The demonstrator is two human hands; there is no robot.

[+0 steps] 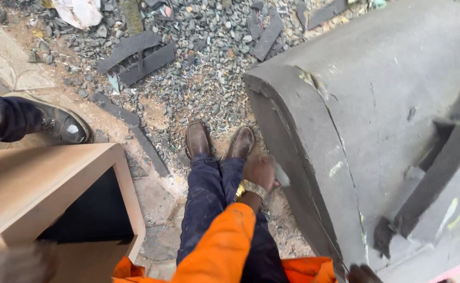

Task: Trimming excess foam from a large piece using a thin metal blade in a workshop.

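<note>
One view is given, from the head. A blade (282,175) is clasped in the left hand (258,172) and set against the grey foam block (376,105). Only a sliver of the right hand (363,273) is seen on the block's lower edge; its grip cannot be told. A wooden box (46,183) stands left.
</note>
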